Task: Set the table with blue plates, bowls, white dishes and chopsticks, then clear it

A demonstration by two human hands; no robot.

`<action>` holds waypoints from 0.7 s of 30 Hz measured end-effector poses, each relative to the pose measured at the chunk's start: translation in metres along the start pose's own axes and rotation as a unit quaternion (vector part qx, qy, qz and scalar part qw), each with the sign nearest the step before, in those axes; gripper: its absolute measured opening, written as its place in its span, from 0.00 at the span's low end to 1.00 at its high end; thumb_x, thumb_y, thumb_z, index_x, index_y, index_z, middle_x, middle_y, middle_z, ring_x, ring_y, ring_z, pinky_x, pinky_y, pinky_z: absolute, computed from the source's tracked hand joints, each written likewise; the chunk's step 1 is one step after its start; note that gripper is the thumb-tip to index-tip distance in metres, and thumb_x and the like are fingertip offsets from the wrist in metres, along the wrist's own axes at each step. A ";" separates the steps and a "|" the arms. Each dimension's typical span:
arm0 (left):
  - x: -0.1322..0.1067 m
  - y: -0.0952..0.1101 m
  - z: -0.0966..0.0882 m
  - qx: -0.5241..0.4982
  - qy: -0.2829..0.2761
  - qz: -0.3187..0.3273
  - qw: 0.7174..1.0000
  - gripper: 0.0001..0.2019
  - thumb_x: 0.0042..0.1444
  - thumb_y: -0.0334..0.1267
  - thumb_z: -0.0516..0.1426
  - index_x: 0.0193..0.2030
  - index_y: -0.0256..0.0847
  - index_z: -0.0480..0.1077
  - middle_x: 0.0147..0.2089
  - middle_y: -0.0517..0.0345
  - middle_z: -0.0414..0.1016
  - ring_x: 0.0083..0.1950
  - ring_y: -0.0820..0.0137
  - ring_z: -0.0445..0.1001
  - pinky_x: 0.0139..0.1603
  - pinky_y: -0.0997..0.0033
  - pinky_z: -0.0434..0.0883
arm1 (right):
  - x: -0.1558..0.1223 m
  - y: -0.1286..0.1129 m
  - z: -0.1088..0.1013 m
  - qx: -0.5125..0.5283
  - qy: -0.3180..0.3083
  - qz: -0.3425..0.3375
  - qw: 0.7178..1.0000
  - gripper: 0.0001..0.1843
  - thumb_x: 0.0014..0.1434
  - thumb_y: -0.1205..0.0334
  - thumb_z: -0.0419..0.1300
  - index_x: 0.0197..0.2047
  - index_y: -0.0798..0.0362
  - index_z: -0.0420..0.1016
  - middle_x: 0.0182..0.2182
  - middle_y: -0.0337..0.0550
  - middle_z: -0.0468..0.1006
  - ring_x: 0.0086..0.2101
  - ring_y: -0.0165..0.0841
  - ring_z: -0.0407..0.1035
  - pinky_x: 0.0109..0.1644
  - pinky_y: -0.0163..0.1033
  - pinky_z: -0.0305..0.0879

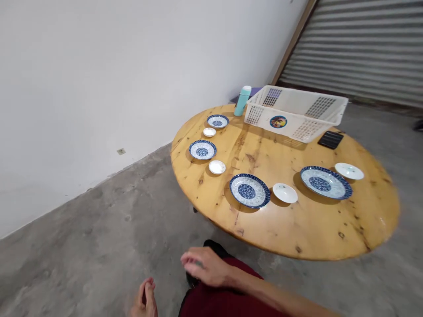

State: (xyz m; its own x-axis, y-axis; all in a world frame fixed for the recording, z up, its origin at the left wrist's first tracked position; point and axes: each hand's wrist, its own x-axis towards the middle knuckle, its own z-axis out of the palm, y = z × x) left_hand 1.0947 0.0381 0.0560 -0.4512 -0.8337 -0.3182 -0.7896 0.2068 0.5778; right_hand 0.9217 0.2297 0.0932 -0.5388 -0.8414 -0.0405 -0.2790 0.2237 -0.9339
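Observation:
My left hand (145,300) is low at the bottom edge, over the concrete floor, its fingers loosely curled with a gap beside the thumb. In front of my dark red clothing is my right hand (205,266), slightly blurred, with bent fingers apart from the thumb. Neither hand shows anything in it, and both are away from the round wooden table (264,235). Closest to them on the table is a blue-and-white plate (247,191), with a small white bowl (285,193) to its right.
Several plates, like the far plate (217,121) and right-hand plate (325,182), alternate with small white dishes (217,167) around the table. Toward the back stand a turquoise bottle (242,101), a white plastic basket (294,125) and a black tray (331,139). A white wall (99,88) rises at left.

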 end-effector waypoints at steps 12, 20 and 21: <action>0.163 0.159 0.056 -0.059 -0.125 0.238 0.961 0.23 0.61 0.57 0.50 0.45 0.42 0.77 0.48 0.46 0.83 0.48 0.59 0.83 0.46 0.63 0.78 | 0.116 0.072 -0.049 0.375 0.333 0.288 0.816 0.27 0.44 0.40 0.65 0.36 0.56 0.77 0.28 0.46 0.81 0.27 0.33 0.73 0.33 0.38 0.66; 0.251 0.246 0.072 0.031 -0.220 0.275 0.935 0.22 0.60 0.57 0.51 0.44 0.43 0.76 0.45 0.48 0.83 0.45 0.61 0.83 0.47 0.63 0.79 | 0.220 0.097 -0.113 0.427 0.352 0.275 0.786 0.16 0.46 0.51 0.60 0.33 0.54 0.77 0.28 0.42 0.81 0.27 0.31 0.73 0.35 0.37 0.67; 0.258 0.258 0.076 0.034 -0.227 0.283 0.931 0.22 0.60 0.57 0.51 0.44 0.43 0.76 0.45 0.48 0.83 0.45 0.61 0.83 0.48 0.62 0.79 | 0.227 0.101 -0.118 0.425 0.359 0.275 0.784 0.16 0.46 0.51 0.59 0.32 0.54 0.77 0.28 0.42 0.81 0.27 0.31 0.73 0.35 0.38 0.67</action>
State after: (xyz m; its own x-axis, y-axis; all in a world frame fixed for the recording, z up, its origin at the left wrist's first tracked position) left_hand 0.7429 -0.0848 0.0655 -0.9201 -0.2829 -0.2710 -0.3898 0.5925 0.7050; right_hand 0.6771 0.1193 0.0318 -0.7859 -0.1710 -0.5942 0.6183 -0.2098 -0.7574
